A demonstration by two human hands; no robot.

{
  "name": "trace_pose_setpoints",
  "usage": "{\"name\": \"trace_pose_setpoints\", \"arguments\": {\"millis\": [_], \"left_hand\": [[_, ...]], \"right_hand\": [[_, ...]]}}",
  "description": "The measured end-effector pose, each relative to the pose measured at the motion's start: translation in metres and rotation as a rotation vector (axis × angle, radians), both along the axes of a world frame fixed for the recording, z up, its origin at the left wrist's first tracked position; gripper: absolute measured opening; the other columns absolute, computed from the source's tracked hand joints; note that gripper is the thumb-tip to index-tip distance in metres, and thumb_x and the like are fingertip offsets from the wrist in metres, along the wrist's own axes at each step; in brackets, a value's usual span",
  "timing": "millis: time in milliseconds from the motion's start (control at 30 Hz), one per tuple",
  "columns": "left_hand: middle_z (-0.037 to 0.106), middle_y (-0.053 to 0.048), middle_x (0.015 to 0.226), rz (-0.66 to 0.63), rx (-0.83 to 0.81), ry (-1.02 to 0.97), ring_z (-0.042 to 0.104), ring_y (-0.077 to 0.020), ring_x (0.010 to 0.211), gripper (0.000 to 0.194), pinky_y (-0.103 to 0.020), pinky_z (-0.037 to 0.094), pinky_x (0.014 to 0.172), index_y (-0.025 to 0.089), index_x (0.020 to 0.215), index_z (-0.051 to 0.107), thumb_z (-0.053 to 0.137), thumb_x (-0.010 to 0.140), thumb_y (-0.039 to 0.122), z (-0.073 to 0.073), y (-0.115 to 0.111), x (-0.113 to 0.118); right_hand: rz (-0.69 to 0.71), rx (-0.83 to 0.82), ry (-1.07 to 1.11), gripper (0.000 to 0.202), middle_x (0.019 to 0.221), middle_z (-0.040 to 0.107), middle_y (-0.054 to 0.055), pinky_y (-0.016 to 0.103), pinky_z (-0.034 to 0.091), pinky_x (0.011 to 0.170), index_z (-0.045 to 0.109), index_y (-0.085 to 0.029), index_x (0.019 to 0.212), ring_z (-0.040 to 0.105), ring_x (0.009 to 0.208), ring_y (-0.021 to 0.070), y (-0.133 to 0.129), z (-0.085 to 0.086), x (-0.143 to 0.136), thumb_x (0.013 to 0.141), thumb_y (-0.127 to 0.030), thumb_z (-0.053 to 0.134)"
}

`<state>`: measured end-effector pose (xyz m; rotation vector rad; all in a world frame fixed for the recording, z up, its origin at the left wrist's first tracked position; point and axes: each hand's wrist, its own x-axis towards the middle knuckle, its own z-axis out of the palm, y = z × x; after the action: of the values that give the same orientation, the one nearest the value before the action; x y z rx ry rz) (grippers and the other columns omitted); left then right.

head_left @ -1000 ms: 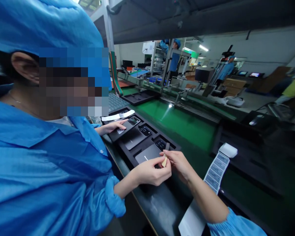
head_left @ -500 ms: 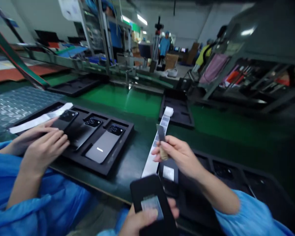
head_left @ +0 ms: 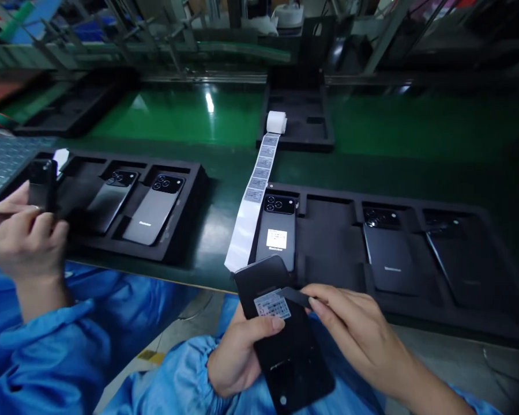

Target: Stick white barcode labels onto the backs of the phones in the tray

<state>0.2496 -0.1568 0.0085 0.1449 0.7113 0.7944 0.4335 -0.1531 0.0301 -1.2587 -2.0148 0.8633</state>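
Note:
My left hand (head_left: 246, 349) grips a black phone (head_left: 300, 360), its thumb by the edge of a printed silver label (head_left: 271, 304) on the phone's back. The phone is tilted, camera end toward me. My right hand (head_left: 357, 331) pinches a thin dark blade-like tool (head_left: 294, 297), whose tip touches the label's upper right. Just beyond the held phone, a strip of labels (head_left: 262, 173) runs from a white roll (head_left: 277, 122) toward me. Beside it a grey phone with a white sticker (head_left: 277, 237) lies in the black foam tray (head_left: 328, 202).
Two more phones (head_left: 389, 253) (head_left: 462, 259) lie in the right tray. At left, a co-worker's hands (head_left: 30, 242) hold a dark phone over another tray (head_left: 194, 173) with phones. Foam trays (head_left: 328, 135) (head_left: 82, 104) stand on the green surface behind.
The view has tipped down. My right hand has come down from beside the label strip to the held phone, bringing the tool onto its label. The co-worker's hands have lifted a phone.

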Motion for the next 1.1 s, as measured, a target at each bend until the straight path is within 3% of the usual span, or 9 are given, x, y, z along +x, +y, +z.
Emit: {"name": "trace_pose_setpoints", "arguments": {"millis": [167,433,633,800,1100], "left_hand": [[0.066,-0.017,0.102,0.001,-0.005,-0.006,0.061,-0.0292,0.101,0.056,-0.039,0.048,0.09,0.007,0.127,0.049,0.062,0.073,0.007,0.0018,-0.0018,-0.0002],[0.066,-0.015,0.103,0.024,-0.022,0.102,0.061,-0.0298,0.1,0.057,-0.04,0.048,0.093,0.009,0.123,0.053,0.068,0.068,0.011,0.004,-0.0075,0.0028],[0.068,-0.002,0.097,-0.016,-0.018,0.237,0.056,-0.0348,0.109,0.051,-0.042,0.048,0.092,0.022,0.114,0.063,0.072,0.064,0.015,0.0068,-0.0057,0.0017],[0.067,-0.009,0.102,-0.009,-0.014,0.265,0.057,-0.0349,0.108,0.055,-0.042,0.046,0.094,0.014,0.114,0.061,0.076,0.061,0.02,0.0077,-0.0059,0.0027],[0.069,-0.001,0.095,-0.028,0.012,0.261,0.054,-0.0354,0.111,0.043,-0.043,0.048,0.091,0.024,0.105,0.066,0.075,0.063,0.019,0.0087,-0.005,0.0007]], "right_hand": [[-0.029,0.02,-0.107,0.021,0.082,0.059,-0.002,0.027,0.041,0.066,0.05,-0.02,0.104,0.057,0.072,0.0123,-0.0036,-0.0039,0.0049,0.098,-0.015,0.031],[-0.156,0.134,-0.176,0.015,0.07,0.058,-0.007,0.027,0.037,0.065,0.051,-0.021,0.089,0.056,0.062,0.0114,-0.0022,-0.0073,0.0001,0.099,-0.023,0.04],[-0.174,0.151,-0.187,0.02,0.065,0.056,-0.007,0.027,0.035,0.062,0.052,-0.02,0.085,0.054,0.058,0.0117,-0.0007,-0.0085,-0.0027,0.099,-0.024,0.039],[-0.18,0.182,-0.196,0.021,0.065,0.056,-0.006,0.027,0.035,0.061,0.053,-0.02,0.085,0.054,0.057,0.0115,-0.0006,-0.0084,-0.0031,0.1,-0.023,0.038],[-0.173,0.151,-0.215,0.021,0.065,0.056,-0.006,0.027,0.036,0.061,0.052,-0.02,0.083,0.054,0.057,0.0119,-0.001,-0.0083,-0.002,0.1,-0.025,0.038]]}}
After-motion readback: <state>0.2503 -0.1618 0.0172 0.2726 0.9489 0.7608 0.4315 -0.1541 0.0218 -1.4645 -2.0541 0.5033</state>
